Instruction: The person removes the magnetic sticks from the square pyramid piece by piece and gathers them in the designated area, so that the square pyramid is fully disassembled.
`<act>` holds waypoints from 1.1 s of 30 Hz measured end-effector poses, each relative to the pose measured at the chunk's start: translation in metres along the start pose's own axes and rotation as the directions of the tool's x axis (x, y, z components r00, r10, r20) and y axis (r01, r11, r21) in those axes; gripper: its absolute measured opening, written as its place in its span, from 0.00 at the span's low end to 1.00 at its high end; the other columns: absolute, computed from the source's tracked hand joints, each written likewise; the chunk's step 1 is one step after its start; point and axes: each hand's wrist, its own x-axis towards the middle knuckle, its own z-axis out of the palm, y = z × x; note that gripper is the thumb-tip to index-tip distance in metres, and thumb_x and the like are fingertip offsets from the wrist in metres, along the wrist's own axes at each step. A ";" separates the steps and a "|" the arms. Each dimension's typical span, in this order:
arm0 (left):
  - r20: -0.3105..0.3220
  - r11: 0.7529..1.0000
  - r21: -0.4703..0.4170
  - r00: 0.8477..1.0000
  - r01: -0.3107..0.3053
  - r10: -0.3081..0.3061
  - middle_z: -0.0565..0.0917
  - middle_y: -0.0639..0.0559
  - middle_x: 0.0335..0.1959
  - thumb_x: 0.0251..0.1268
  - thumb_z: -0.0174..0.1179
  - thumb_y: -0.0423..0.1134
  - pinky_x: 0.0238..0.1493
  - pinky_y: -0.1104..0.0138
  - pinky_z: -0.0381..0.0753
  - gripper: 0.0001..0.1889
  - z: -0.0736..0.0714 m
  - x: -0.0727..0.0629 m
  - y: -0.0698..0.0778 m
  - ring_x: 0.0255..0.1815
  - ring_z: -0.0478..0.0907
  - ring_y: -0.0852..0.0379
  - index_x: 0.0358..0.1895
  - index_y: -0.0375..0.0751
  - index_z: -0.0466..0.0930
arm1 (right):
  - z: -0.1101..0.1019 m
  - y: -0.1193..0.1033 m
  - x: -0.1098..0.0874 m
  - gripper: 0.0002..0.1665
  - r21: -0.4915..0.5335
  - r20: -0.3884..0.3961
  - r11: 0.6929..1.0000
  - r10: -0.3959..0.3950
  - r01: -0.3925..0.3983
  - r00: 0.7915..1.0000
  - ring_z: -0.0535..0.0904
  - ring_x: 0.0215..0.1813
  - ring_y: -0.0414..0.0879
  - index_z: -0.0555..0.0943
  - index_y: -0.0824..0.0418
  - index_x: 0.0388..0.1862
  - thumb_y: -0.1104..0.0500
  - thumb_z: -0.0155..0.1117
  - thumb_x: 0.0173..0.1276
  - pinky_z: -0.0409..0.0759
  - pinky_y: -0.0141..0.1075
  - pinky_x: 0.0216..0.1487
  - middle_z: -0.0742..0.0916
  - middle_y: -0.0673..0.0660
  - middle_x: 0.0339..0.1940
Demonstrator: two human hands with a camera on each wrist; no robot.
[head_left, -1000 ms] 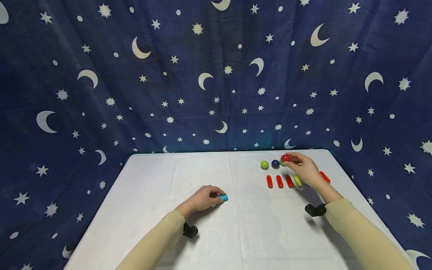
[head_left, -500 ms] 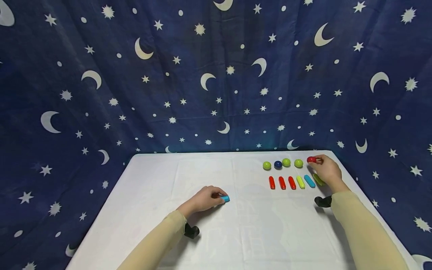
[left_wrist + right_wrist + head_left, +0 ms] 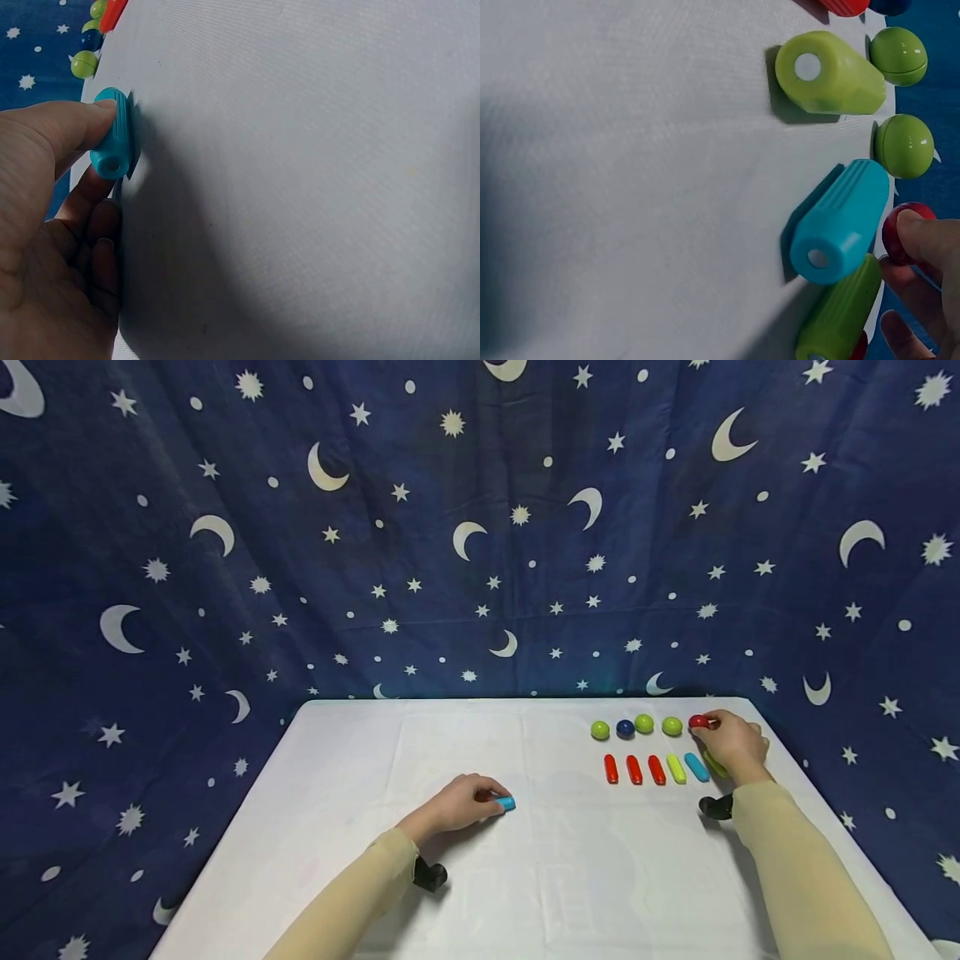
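Note:
My left hand (image 3: 465,802) pinches a short blue ridged toy rod (image 3: 116,146) between thumb and fingers, low over the white table. A round dot marks the rod's near end. At the back right, my right hand (image 3: 735,745) holds a red ball (image 3: 698,721) between thumb and fingertips, at the right end of a row of balls. The nearest ball beside it is green (image 3: 672,726). Below that hand lie a second blue rod (image 3: 847,221) and a dark green rod (image 3: 844,307), partly covered by the hand in the head view.
Further left in the ball row are a green ball (image 3: 643,723), a dark blue ball (image 3: 626,729) and another green ball (image 3: 600,730). In front lie three red rods (image 3: 633,770) and a yellow-green rod (image 3: 677,769). A star-patterned curtain (image 3: 480,568) hangs behind the table (image 3: 585,877).
My right hand has carried the red ball rightward from over the green balls to the row's right end, uncovering a green ball and the blue rod. My left hand keeps its hold.

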 end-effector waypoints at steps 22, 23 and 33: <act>0.003 1.000 0.001 1.000 -0.019 0.019 0.83 0.61 0.35 0.74 0.63 0.42 0.39 0.66 0.78 0.11 0.000 0.000 0.002 0.30 0.79 0.61 0.54 0.52 0.87 | -0.006 -0.003 -0.003 0.30 -0.044 0.023 0.999 0.012 -0.011 1.000 0.63 0.58 0.74 0.68 0.74 0.68 0.56 0.62 0.75 0.59 0.65 0.59 0.76 0.78 0.60; 0.002 1.000 0.002 1.000 -0.020 0.019 0.83 0.61 0.35 0.74 0.63 0.43 0.39 0.66 0.78 0.10 0.000 0.000 0.002 0.30 0.79 0.61 0.54 0.53 0.87 | -0.006 -0.003 -0.003 0.31 -0.042 0.024 0.999 0.014 -0.013 1.000 0.63 0.58 0.74 0.68 0.74 0.68 0.56 0.62 0.75 0.59 0.65 0.59 0.76 0.78 0.60; 0.004 1.000 0.005 1.000 -0.010 0.010 0.83 0.61 0.35 0.74 0.63 0.42 0.38 0.65 0.78 0.11 -0.001 -0.001 0.002 0.29 0.79 0.61 0.54 0.52 0.87 | -0.006 -0.003 -0.003 0.30 -0.034 0.013 0.999 -0.031 0.031 0.999 0.64 0.58 0.73 0.69 0.74 0.68 0.57 0.61 0.74 0.58 0.66 0.60 0.77 0.76 0.60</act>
